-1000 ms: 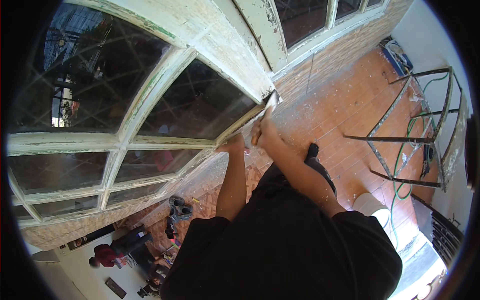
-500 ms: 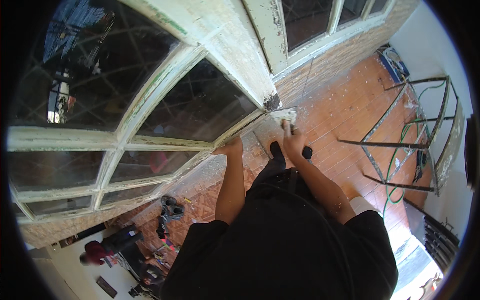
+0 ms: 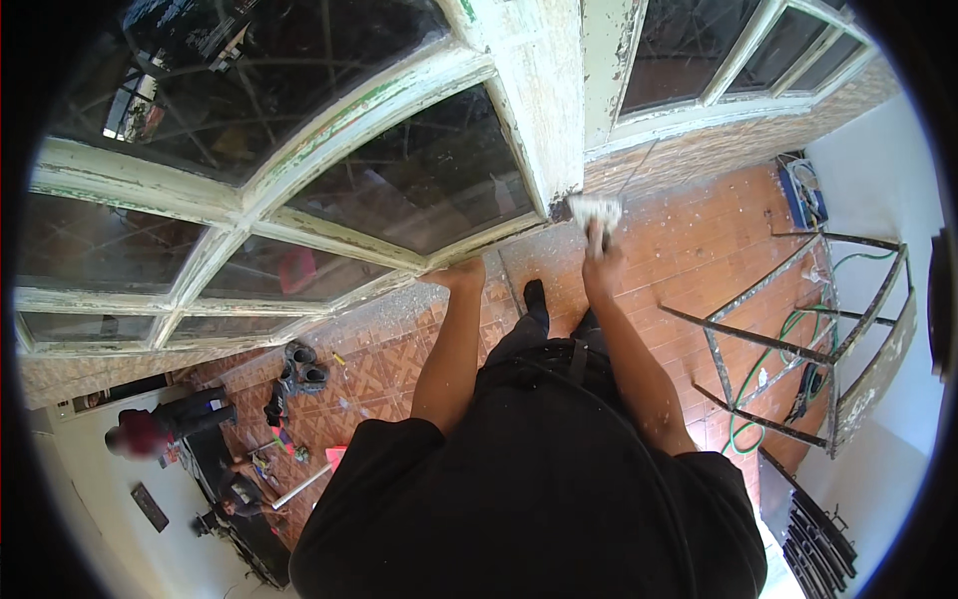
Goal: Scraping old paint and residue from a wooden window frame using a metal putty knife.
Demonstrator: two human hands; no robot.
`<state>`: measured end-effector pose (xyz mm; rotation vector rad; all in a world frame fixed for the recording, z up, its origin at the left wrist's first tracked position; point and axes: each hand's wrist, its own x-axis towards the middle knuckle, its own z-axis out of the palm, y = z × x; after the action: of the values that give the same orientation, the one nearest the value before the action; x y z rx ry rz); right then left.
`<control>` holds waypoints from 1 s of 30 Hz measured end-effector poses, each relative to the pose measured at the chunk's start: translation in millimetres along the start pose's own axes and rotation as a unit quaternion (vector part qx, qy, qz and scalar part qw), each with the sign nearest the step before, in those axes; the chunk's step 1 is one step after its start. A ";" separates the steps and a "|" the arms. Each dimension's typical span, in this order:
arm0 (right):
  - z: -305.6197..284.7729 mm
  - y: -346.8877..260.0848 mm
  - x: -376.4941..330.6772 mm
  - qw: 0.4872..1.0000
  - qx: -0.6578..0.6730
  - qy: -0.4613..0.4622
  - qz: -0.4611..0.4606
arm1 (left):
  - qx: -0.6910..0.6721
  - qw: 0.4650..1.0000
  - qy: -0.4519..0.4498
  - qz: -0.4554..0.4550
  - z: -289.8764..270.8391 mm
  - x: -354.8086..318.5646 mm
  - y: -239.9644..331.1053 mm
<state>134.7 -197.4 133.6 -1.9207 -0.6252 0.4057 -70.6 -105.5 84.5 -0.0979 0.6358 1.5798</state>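
Observation:
My right hand (image 3: 602, 252) is closed around a paint scraper (image 3: 597, 209); its wide, white-smeared blade is up beside the foot of a white post (image 3: 549, 110). A dark bare patch (image 3: 565, 201) shows at that foot, just left of the blade. Much of the scraper's handle is hidden in my fingers. My left hand (image 3: 457, 274) lies on the lower rail of the white window frame (image 3: 349, 242), fingers stretched leftward along it. Old paint is worn and flaking on the frame, with green showing in places. Dark glass panes (image 3: 419, 170) fill it.
A paint-spotted metal frame stand (image 3: 768, 339) lies at right, with a green hose (image 3: 743, 429) around it. Beyond sits a blue box (image 3: 801, 192). Paint chips dot the tiled floor (image 3: 689, 240). Boots (image 3: 304, 367) stand at left; another person (image 3: 160, 429) is farther off.
The whole view has shifted, bringing the frame higher. My right hand and the scraper have moved slightly right and up. My left hand stays on the rail. A pale pole shows at lower left.

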 end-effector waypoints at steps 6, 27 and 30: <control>9.3 22.9 3.1 0.998 -0.046 0.001 -0.035 | 0.015 1.000 -0.025 -0.005 5.0 -1.7 -2.3; 19.8 30.2 -22.4 0.983 0.172 0.021 0.064 | 0.005 0.999 -0.047 -0.007 -0.8 -1.6 -5.4; 21.4 -1.6 -8.0 0.979 0.196 0.020 0.057 | 0.010 1.000 0.002 -0.019 -10.1 -8.0 -0.5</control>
<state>116.3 -185.9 126.2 -1.5852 -0.3751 0.5217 -72.2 -117.2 79.2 -0.0979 0.6499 1.5371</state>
